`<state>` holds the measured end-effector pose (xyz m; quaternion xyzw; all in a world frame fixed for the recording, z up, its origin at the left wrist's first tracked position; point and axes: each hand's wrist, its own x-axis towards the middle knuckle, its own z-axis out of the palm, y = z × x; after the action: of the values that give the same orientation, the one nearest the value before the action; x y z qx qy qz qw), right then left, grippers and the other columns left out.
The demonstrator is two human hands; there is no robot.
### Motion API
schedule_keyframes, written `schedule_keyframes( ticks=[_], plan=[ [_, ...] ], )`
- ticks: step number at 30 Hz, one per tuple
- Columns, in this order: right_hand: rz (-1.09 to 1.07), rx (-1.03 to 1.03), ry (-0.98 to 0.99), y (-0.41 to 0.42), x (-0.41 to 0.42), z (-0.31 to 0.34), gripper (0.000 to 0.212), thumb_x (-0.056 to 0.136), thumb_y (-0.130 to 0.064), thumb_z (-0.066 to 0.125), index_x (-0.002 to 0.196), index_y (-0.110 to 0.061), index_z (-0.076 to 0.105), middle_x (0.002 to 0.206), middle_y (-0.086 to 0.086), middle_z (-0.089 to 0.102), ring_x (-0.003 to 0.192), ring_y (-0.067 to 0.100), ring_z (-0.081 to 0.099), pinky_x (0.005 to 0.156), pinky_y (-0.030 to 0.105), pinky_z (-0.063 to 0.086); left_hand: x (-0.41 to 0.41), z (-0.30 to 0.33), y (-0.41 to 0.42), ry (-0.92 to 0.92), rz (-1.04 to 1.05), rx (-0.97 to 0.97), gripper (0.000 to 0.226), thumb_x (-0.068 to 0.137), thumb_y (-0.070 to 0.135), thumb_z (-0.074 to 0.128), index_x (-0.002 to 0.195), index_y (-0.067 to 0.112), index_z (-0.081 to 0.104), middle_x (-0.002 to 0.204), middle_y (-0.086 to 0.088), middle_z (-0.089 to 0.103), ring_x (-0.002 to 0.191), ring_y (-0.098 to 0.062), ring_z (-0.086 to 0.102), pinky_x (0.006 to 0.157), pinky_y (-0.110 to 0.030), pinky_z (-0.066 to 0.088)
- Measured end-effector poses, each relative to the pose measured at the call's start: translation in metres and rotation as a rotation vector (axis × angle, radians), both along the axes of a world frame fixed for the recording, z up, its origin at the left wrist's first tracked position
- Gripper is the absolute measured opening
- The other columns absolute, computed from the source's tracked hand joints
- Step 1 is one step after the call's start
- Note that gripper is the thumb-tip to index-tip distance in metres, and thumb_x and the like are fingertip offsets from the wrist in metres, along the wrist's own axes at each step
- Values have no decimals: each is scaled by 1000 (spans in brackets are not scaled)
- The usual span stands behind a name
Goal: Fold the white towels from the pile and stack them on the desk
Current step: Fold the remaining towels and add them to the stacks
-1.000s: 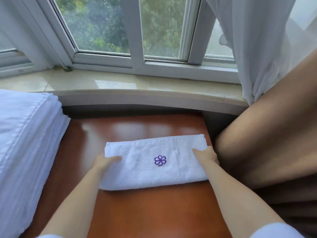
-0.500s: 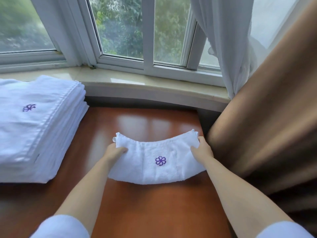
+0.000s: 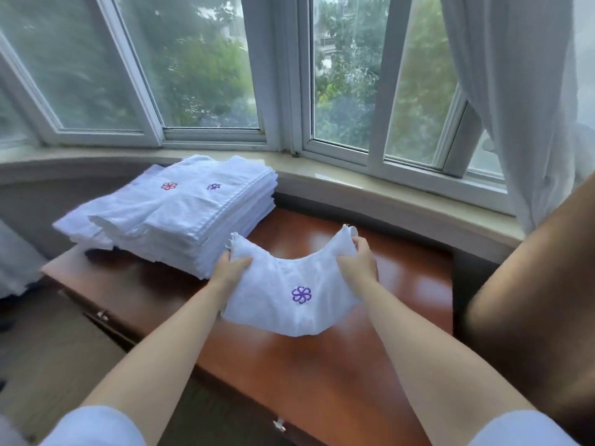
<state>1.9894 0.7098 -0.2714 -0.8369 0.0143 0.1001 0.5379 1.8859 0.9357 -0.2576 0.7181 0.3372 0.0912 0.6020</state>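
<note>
- The folded towel [image 3: 289,304] hangs between the two hands above the middle of the worktop [image 3: 338,365], sagging in a curve so its middle droops low while both ends are lifted.
- The left hand [image 3: 230,272] pinches the towel's left end, thumb on top and fingers curled beneath the cloth; the corner sticks up just past the thumb.
- The right hand [image 3: 359,260] grips the right end the same way, fingers curled over the edge, with a small loop of cloth poking up beyond them.
- A purple flower emblem [image 3: 301,295] is stitched on the towel's near face, midway between the hands. No readable writing shows anywhere.
- The pile [image 3: 180,217] of white towels sits at the worktop's far left corner, just beside the left hand but apart from it; its top layers lie loosely askew.
- Two emblems show on top of the pile: a red flower [image 3: 169,186] and a purple one [image 3: 213,187] to its right.
- Behind the worktop runs a stone sill [image 3: 370,185] under the window, with a white curtain [image 3: 521,101] at the right.
</note>
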Motion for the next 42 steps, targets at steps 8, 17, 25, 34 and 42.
schedule_keyframes(
  ticks=[8, 17, 25, 34, 42],
  plan=[
    [172, 119, -121, 132, -29, 48, 38, 75, -14, 47, 108, -31, 49, 89, -9, 59, 83, 20, 57, 69, 29, 43, -47, 39, 83, -135, 220, 54, 35, 90, 12, 62, 122, -1, 55, 118, -18, 63, 103, -30, 60, 93, -41, 49],
    [283, 191, -247, 284, -44, 99, 41, 75, -13, 48, 111, -31, 50, 93, -6, 56, 72, 10, 54, 59, 26, 37, -75, 80, 226, -258, 342, 15, 37, 88, 16, 65, 121, 3, 58, 112, -11, 63, 102, -28, 60, 90, -38, 49],
    [309, 221, -269, 398, -42, 134, 39, 75, -12, 47, 108, -32, 48, 79, -6, 55, 69, 16, 55, 64, 31, 43, -82, 99, 330, -423, 439, -125, 15, 82, 14, 63, 96, 9, 65, 84, -9, 66, 81, -29, 65, 71, -34, 51],
    [375, 268, -302, 518, 3, 142, 41, 78, -12, 50, 115, -29, 48, 79, -13, 53, 73, 16, 55, 69, 30, 43, -46, 106, 438, -499, 554, -157, 23, 84, 11, 61, 106, 6, 60, 81, -8, 60, 75, -25, 61, 65, -29, 47],
    [425, 268, -314, 597, 53, 136, 42, 79, -10, 50, 118, -26, 47, 87, -10, 54, 78, 19, 54, 70, 29, 41, 2, 104, 517, -407, 587, -116, 37, 85, 13, 60, 121, 2, 57, 90, -11, 63, 78, -25, 62, 64, -30, 48]
  ],
)
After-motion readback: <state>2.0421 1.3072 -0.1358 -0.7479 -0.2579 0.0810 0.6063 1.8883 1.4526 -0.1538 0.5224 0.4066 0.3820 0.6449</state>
